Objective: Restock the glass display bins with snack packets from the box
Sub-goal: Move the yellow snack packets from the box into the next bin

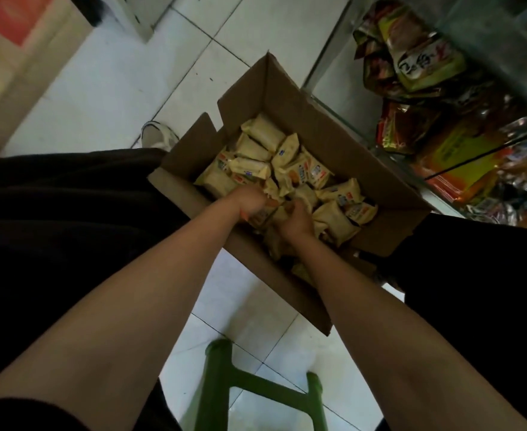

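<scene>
**Fingers buried in the box, gathering packets**

Fingers of both our hands are down among the snack packets (pixel 257 157). On the left hand (pixel 251 202) they curl round a packet or two; on the right hand (pixel 296 223) they dig into the heap, apparently closing on more (the tips are hidden, so we judge by the curl). We work both hands close together, probably to scoop a bundle in one lift.

The cardboard box (pixel 333 132) sits on the floor between our knees, flaps folded back so nothing blocks the reach. Beyond our right fingers, just past the box's far wall, stand the glass display bins (pixel 442 144), already holding darker packets. None of ours has gone across yet.
</scene>
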Action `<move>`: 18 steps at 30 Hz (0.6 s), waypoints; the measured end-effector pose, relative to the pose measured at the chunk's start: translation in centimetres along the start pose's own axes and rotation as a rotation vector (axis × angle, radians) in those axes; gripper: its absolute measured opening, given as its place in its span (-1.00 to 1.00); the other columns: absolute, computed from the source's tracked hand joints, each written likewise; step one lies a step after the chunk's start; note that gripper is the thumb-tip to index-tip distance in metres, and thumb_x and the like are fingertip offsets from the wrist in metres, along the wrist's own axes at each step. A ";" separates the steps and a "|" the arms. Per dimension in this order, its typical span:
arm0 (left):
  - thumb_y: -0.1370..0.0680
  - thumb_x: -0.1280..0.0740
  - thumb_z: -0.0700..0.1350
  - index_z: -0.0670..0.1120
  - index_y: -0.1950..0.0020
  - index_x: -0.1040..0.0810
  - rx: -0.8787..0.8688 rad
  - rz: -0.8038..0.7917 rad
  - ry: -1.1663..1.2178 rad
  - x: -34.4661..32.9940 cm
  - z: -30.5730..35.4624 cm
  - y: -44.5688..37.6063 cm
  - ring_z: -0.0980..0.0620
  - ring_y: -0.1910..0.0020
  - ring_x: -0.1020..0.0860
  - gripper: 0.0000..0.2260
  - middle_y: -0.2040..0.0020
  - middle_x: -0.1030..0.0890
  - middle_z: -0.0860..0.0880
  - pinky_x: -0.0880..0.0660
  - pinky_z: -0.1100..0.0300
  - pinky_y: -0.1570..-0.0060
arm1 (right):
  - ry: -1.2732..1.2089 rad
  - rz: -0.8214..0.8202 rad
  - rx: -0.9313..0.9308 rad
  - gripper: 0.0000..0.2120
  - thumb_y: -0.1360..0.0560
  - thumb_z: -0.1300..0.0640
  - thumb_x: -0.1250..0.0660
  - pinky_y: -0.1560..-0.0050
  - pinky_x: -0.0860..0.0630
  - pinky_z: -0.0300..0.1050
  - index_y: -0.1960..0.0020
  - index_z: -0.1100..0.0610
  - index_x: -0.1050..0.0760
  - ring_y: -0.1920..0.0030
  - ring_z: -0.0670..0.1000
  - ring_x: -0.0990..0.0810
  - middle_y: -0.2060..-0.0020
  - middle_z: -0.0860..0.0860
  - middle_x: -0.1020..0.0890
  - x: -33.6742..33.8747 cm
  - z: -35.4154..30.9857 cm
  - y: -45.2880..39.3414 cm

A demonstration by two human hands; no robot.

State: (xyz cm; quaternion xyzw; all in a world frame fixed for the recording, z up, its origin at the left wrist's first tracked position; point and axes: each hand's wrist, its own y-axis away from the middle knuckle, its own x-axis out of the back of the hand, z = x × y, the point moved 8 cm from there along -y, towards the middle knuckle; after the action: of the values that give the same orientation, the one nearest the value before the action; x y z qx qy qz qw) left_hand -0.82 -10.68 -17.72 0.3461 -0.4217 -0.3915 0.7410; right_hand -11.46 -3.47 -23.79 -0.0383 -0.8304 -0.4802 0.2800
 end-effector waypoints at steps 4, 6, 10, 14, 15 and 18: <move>-0.55 -0.35 -0.14 -0.09 -0.46 -0.35 -0.033 -0.040 0.331 -0.1 -0.5 -0.7 -0.03 -0.26 -0.44 -0.52 -0.36 -0.43 -0.07 -0.40 0.20 -0.12 | -0.282 0.056 -0.059 -0.69 -0.47 0.02 -0.39 0.12 -0.40 -0.13 -0.12 0.09 -0.38 0.02 0.06 -0.50 -0.02 0.03 -0.49 3.7 -0.3 -0.9; -0.50 -0.45 -0.06 0.02 -0.50 -0.26 -0.087 -0.122 0.396 -0.8 0.3 -0.3 0.08 -0.20 -0.39 -0.38 -0.30 -0.40 0.03 -0.36 0.22 -0.10 | -0.360 0.078 -0.037 -0.80 -0.51 -0.02 -0.30 0.06 -0.50 -0.08 -0.06 0.05 -0.44 0.00 0.06 -0.55 -0.01 0.02 -0.55 5.6 -1.8 -1.2; -0.44 -0.51 -0.09 -0.10 -0.41 -0.37 -0.061 0.144 0.540 0.7 -0.9 -0.9 0.05 -0.18 -0.47 -0.41 -0.14 -0.46 0.04 -0.37 0.25 -0.02 | -0.571 -0.048 -0.018 -0.68 -0.61 -0.01 -0.13 0.31 -0.57 -0.10 0.08 0.17 -0.53 0.37 0.07 -0.62 0.26 0.14 -0.62 6.0 -4.9 -1.8; -0.41 -0.46 0.03 -0.09 -0.37 -0.41 0.162 0.191 1.005 1.3 -4.2 -1.6 0.02 0.06 -0.63 -0.43 -0.10 -0.59 -0.07 -0.55 0.19 0.22 | -0.005 0.074 0.219 -0.65 -0.55 0.14 -0.23 -0.05 -0.51 -0.07 -0.33 0.05 -0.43 -0.02 0.06 -0.58 -0.10 0.07 -0.58 6.1 -6.3 -3.7; -0.42 -0.42 0.03 -0.11 -0.33 -0.45 0.177 0.171 1.122 1.4 -4.2 -1.5 0.04 0.20 -0.64 -0.48 0.00 -0.61 -0.09 -0.55 0.22 0.32 | 0.104 0.014 0.227 -0.54 -0.55 0.12 -0.23 -0.16 -0.46 -0.09 -0.44 -0.01 -0.32 -0.17 0.09 -0.52 -0.24 0.08 -0.52 5.2 -6.2 -4.1; -0.49 -0.32 -0.05 -0.13 -0.14 -0.57 0.118 0.086 1.406 1.9 -3.2 -1.6 -0.08 0.15 -0.62 -0.72 0.09 -0.63 -0.13 -0.57 0.09 0.08 | 0.096 -0.159 0.114 -0.54 -0.58 0.07 -0.17 -0.23 -0.43 -0.09 -0.47 -0.09 -0.27 -0.32 0.13 -0.41 -0.40 0.09 -0.35 2.7 -5.2 -5.0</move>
State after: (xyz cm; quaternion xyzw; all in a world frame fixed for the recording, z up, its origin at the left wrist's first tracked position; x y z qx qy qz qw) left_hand 2.21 -12.45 -19.71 0.5395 0.1233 -0.0221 0.8326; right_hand -13.14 -10.96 -24.29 0.0665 -0.8425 -0.4541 0.2822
